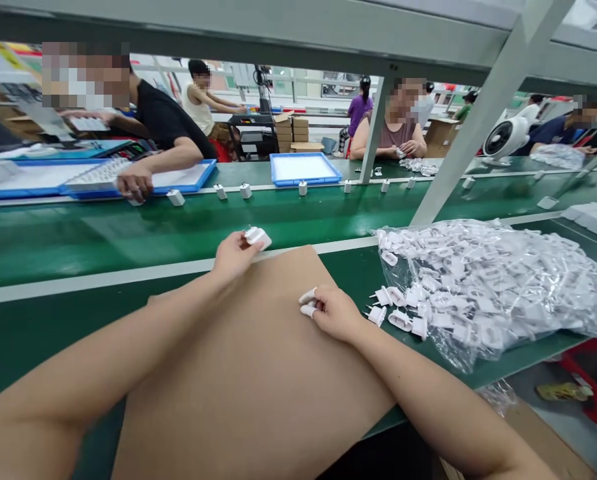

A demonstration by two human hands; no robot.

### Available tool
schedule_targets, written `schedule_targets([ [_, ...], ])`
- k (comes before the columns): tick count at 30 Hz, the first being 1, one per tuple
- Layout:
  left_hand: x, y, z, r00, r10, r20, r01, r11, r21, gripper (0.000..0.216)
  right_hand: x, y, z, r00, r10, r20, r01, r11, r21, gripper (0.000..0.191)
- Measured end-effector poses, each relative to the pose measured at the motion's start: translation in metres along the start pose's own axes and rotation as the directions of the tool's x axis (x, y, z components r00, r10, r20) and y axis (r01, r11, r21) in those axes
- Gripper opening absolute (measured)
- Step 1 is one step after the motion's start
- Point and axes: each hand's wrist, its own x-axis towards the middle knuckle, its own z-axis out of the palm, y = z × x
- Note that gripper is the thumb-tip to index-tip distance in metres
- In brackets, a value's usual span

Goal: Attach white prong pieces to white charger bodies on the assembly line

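The left hand [236, 259] has a closed grip on a white plug housing [257, 237], its fingers curled around the housing, just above the far edge of a brown cardboard sheet [238, 380]; the right hand [336, 313] pinches a second white plug piece [308, 302] in a nearly shut grip, partly hiding it, over the sheet's right edge; both forearms lie across the sheet, which covers the near part of a green tabletop [53, 333]. Just right of the right hand lie loose white plugs [378, 297] with their prongs showing, beside and touching a clear plastic bag [483, 287] heaped with more white plug parts; beyond runs a green conveyor belt [178, 227], carrying a spaced row of small white plugs [245, 191]; a co-worker's hand [134, 181] rests at the belt's far edge, in front of a long blue tray [43, 180]; farther along sits a second blue tray [303, 169]; a seated co-worker [386, 137] handles something small and white across the line; a white fan [506, 137] and stacked cardboard boxes [293, 130] stand beyond.
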Motion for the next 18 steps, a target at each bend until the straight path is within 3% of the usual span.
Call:
schedule_targets([
  [3, 0.036, -0.006, -0.012, 0.986, -0.052, -0.159, 0.071, 0.991, 0.115, 0.036, 0.000, 0.000, -0.004, 0.999, 0.023, 0.034, -0.024, 1.000, 0.015, 0.017],
  [5, 0.046, -0.009, -0.018, 0.971, -0.091, -0.220, 0.126, 0.981, 0.151, 0.031, 0.000, 0.001, -0.006, 0.998, 0.024, 0.054, -0.026, 0.999, 0.030, 0.018],
  [8, 0.044, -0.009, -0.025, 0.954, -0.140, -0.263, 0.185, 0.971, 0.151, 0.032, -0.001, 0.003, -0.006, 0.997, 0.010, 0.071, -0.013, 0.999, 0.037, 0.019],
  [10, 0.035, -0.001, -0.028, 0.946, -0.150, -0.286, 0.192, 0.973, 0.125, 0.044, -0.002, 0.004, -0.006, 0.997, 0.004, 0.075, -0.007, 0.999, 0.043, 0.020],
  [14, 0.004, 0.053, -0.021, 0.955, -0.063, -0.288, 0.072, 0.997, 0.020, 0.076, -0.003, 0.005, -0.004, 0.998, 0.006, 0.065, -0.010, 0.998, 0.066, 0.020],
  [17, -0.046, 0.111, -0.012, 0.981, 0.158, -0.115, -0.175, 0.972, -0.155, 0.049, -0.004, 0.005, -0.005, 0.998, -0.002, 0.057, -0.002, 0.998, 0.069, 0.020],
  [18, -0.067, 0.127, -0.012, 0.959, 0.281, -0.018, -0.270, 0.900, -0.343, 0.043, -0.004, 0.005, -0.005, 0.998, -0.006, 0.063, 0.002, 0.998, 0.067, 0.020],
])
